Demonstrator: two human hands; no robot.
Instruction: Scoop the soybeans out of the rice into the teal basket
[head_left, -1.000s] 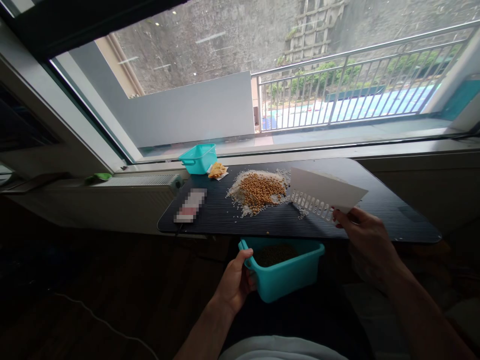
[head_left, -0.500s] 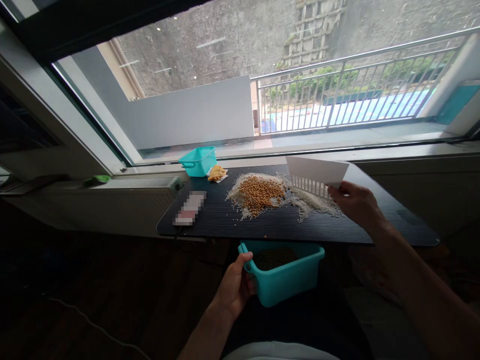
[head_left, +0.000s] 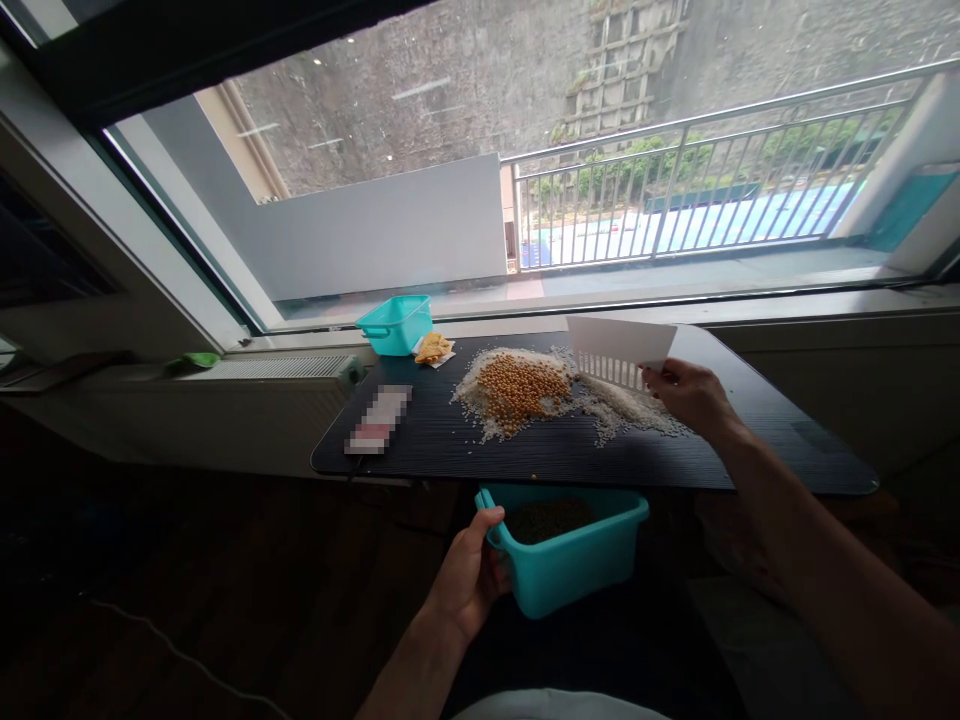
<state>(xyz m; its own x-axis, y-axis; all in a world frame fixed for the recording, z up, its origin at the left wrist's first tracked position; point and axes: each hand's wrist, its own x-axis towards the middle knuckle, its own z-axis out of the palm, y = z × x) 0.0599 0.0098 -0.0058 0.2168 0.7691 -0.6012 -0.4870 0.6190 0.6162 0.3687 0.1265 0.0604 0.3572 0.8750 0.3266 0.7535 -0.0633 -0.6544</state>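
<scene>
My left hand (head_left: 472, 565) grips the near-left rim of a turquoise plastic bin (head_left: 577, 570), below the table's front edge. Small dark grains (head_left: 551, 518) lie inside it. In my right hand (head_left: 686, 390) is a white slotted scoop (head_left: 622, 343), pinched at its right end and tilted with the slots downward. The scoop is over the white rice (head_left: 622, 405) on the right side of the pile; whether it touches the tabletop I cannot tell. Left of it, yellow soybeans (head_left: 521, 388) lie heaped on more rice.
A dark table (head_left: 442, 455) stands against the window sill. At its back left are a second turquoise bin (head_left: 397, 327) and a crumpled yellowish item (head_left: 433, 348) on white paper. A blurred-out phone-like object (head_left: 379, 420) lies at the left. A radiator (head_left: 300, 368) is beyond the table's left end.
My right hand has moved a little to the left with the scoop, which sits slightly lower over the rice. My left hand and the bin stay almost where they were.
</scene>
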